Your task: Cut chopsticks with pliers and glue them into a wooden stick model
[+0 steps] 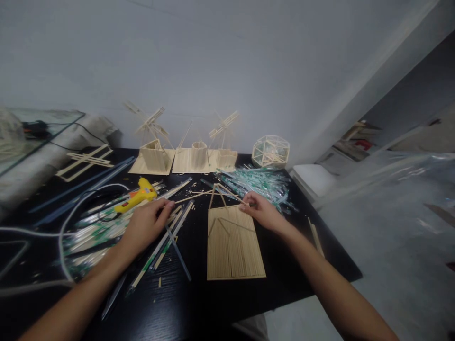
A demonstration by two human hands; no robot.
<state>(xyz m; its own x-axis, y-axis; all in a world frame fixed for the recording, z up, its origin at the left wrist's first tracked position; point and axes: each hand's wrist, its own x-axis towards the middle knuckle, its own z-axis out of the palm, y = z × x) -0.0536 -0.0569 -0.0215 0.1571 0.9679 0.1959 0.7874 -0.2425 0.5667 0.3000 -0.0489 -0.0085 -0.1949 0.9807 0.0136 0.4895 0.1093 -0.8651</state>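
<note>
A flat panel of thin wooden sticks [234, 251] lies on the table in front of me. At its far edge, a small frame of thin sticks [210, 196] rises to a peak, and shadows fall across the panel. My right hand [263, 210] pinches the lower right end of this frame at the panel's far right corner. Left of the panel, my left hand [149, 221] has thumb and forefinger closed at the near end of a thin wooden stick [194, 196], which slants towards the peak. A yellow glue gun [137, 195] lies just beyond that hand.
Wrapped stick bundles [95, 232] and a white cable [61, 246] lie at left. Windmill-like stick models [154, 156] stand at the back beside a round stick lattice [270, 151]. Green-and-clear plastic wrappers [263, 184] are heaped at back right. The table edge [341, 251] is at right.
</note>
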